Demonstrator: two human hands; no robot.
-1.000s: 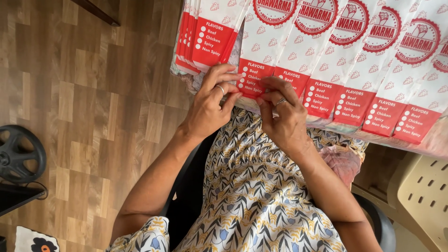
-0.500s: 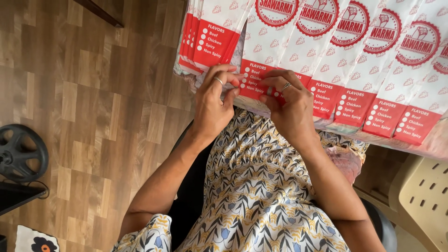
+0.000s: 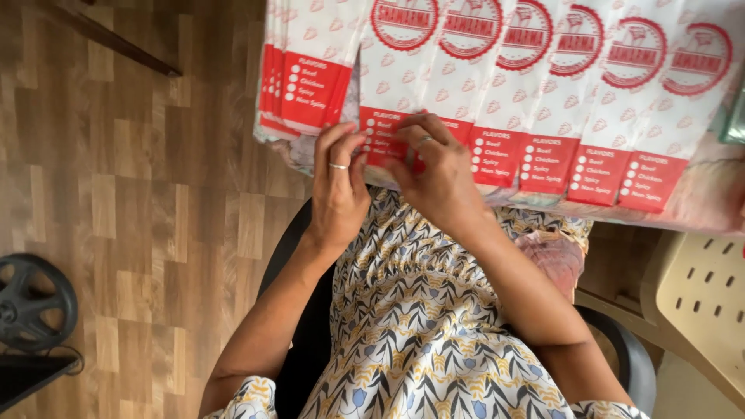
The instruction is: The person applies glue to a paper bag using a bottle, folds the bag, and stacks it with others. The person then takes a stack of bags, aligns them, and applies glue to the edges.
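A row of white paper bags with red printed bottoms lies overlapped along the table edge (image 3: 698, 213). My left hand (image 3: 339, 186), wearing a ring, and my right hand (image 3: 436, 174), also ringed, both pinch the red bottom end of one bag (image 3: 388, 116) near the left of the row. My fingers cover part of its red panel. A separate stack of the same bags (image 3: 299, 81) lies just left of my hands.
Wooden floor (image 3: 140, 217) spreads to the left. A black wheel-shaped object (image 3: 31, 302) stands at the lower left. A beige perforated plastic chair (image 3: 702, 299) sits at the right. My lap in a patterned dress and a dark seat are below.
Both hands stay on the same bag's red end; the fingers have shifted slightly along it, and the view has drifted a little.
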